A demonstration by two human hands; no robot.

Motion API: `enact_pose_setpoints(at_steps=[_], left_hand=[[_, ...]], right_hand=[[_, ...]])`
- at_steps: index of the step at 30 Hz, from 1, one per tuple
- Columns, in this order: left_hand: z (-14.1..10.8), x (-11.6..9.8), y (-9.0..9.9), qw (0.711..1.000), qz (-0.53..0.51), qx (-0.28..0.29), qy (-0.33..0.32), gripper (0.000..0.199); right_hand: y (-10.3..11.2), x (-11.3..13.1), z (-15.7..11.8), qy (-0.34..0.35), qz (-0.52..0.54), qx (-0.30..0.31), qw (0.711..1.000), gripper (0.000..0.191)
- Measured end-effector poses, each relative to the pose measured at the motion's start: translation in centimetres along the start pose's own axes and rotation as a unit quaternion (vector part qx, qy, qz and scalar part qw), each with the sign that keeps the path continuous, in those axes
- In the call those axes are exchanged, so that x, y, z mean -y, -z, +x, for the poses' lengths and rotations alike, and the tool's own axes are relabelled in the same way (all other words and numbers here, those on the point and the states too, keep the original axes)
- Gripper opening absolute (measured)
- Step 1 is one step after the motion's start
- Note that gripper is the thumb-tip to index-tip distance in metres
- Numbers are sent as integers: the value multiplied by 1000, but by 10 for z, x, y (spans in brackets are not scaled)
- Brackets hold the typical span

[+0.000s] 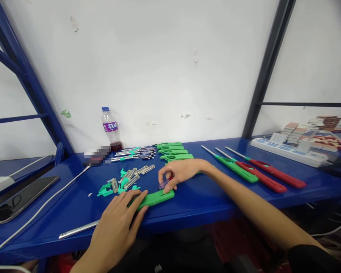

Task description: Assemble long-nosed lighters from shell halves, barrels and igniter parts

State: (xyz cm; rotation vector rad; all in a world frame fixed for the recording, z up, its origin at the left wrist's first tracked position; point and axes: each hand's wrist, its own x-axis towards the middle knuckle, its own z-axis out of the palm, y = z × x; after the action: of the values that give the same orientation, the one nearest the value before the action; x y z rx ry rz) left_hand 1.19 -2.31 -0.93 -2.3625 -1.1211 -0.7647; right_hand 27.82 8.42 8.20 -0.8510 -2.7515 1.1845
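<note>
My left hand [116, 218] is closed around the front part of a green lighter handle [158, 198], which lies near the table's front edge. A metal lighter tube [78, 229] juts out leftward past that hand. Over the handle's rear end, my right hand [183, 172] pinches a small clear purplish plastic piece [165, 183], and its fingertips are at the handle. To the left of it, clear fuel tanks [132, 180] and teal plastic triggers [104, 190] lie in a loose pile. Several metal tubes with wires [136, 152] and green handle shells [174, 151] are farther back.
Three whole lighters, one green [235, 168] and two red [263, 177], lie at right by a white power strip [290, 151]. A drink bottle [110, 131] stands against the wall. A phone [19, 201] and a white cable [42, 204] are at left.
</note>
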Motion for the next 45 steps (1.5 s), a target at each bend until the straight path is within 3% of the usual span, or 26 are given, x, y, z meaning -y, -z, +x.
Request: enact_pose_setpoints(at_steps=[11,18,21,25,32,39,45], left_hand=[[-2,0,0,1000,0,0,0,38],[0,-1,1,1000,-1,-7,-4,39],[1,-2,1,1000,0,-8,-7,39],[0,-1,1,1000,-1,-2,-6,38],[0,-1,1,1000,-5,-3,-6,38],[-1,0,1,1000,-3,-2,-3,39],[-1,0,0,1000,0,-2,-6,39]], right_hand=[[1,-7,1,-22,-14,25,999,37],[2,2,-4,-19,-32,29,999,32],[2,4,-4,0,-31,-4,1000,33],[5,6,-5,52,-6,-105,993,32],[8,11,-7,132,117,-205,963,27],[8,9,-7,189,234,-200,932,47],[7,9,-6,207,221,-206,931,31]])
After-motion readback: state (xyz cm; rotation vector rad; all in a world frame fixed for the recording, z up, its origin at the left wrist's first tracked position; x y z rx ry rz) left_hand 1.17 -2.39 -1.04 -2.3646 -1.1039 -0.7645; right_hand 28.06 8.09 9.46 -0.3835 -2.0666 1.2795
